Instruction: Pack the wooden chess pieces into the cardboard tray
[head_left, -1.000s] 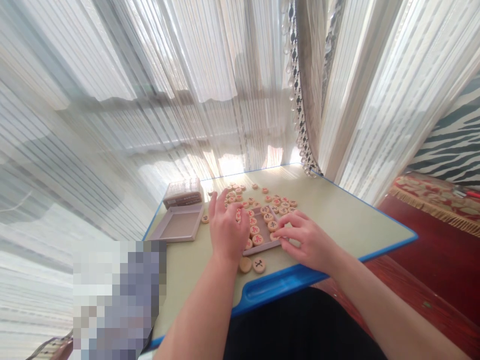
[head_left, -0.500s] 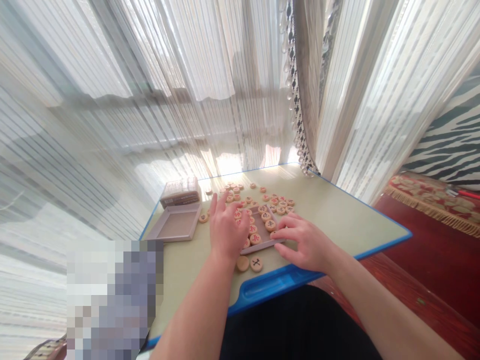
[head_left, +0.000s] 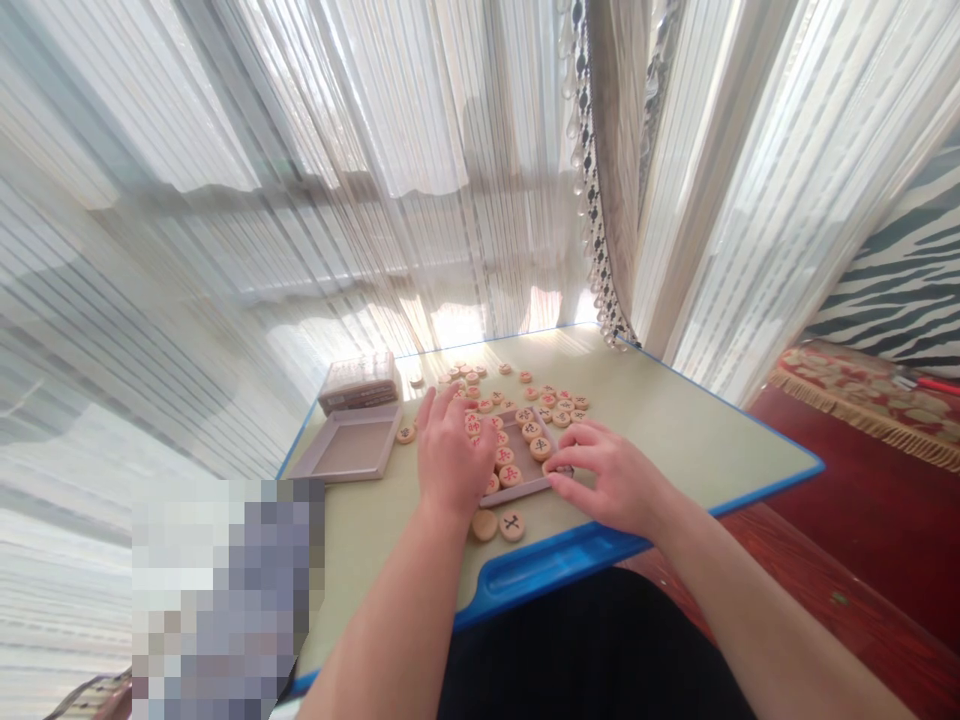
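The right hand (head_left: 619, 478) has its fingers curved, thumb and forefinger tips at a round wooden piece (head_left: 550, 467) in the tray's four o'clock corner (whether they pinch it or merely touch it, I cannot tell). The left hand (head_left: 454, 455) is loosely open, fingers spread and bent above the tray's nine o'clock side; any contact beneath the palm is hidden. The shallow tray (head_left: 523, 491) holds red-marked pieces (head_left: 510, 476) on its left and a column of black-marked pieces (head_left: 540, 448) on its right. At six o'clock from it lie a blank disc (head_left: 484, 525) and a black-marked disc (head_left: 512, 526); more discs (head_left: 564, 405) scatter from eleven to one. A second tray (head_left: 349, 448) sits at nine, a box (head_left: 358, 380) at ten. The pale table (head_left: 675, 420) is blue-edged; sheer curtains (head_left: 337, 240) hang at twelve, zebra-striped fabric (head_left: 907, 270) at two.
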